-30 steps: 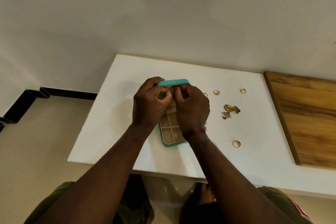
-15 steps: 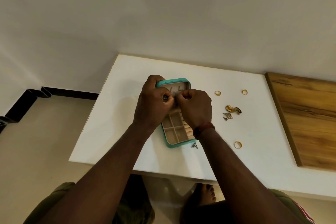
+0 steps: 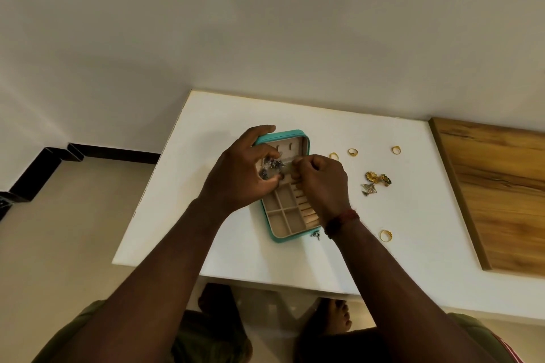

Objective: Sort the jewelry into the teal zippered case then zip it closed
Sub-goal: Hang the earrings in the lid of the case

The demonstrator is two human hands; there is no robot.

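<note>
Tabletop (image 3: 206, 127), white, with open teal case (image 3: 295, 133) lying near its middle, closer to left edge. Left grip (image 3: 239, 177) curled round dark silver jewelry cluster (image 3: 272, 165) above case's far half. Right grip (image 3: 321, 183) clenched just beside cluster; hold on it impossible to tell. Gold rings (image 3: 352, 152) scattered toward right edge.

Teal case (image 3: 277, 134) shell: smooth, leather-like, slight sheen. Lining (image 3: 284, 203) inside case: beige, matt, velvety. Jewelry cluster (image 3: 272, 165) over case: dull silver-toned metal, darkened. Rings (image 3: 352, 151) right of case: gold-toned metal, glossy. Table (image 3: 224, 115) under case: white, smooth, satin. Panel (image 3: 495, 186) far right of case: brown wood grain, matt. Wrist band (image 3: 342, 219) beside case: red thread.
</note>
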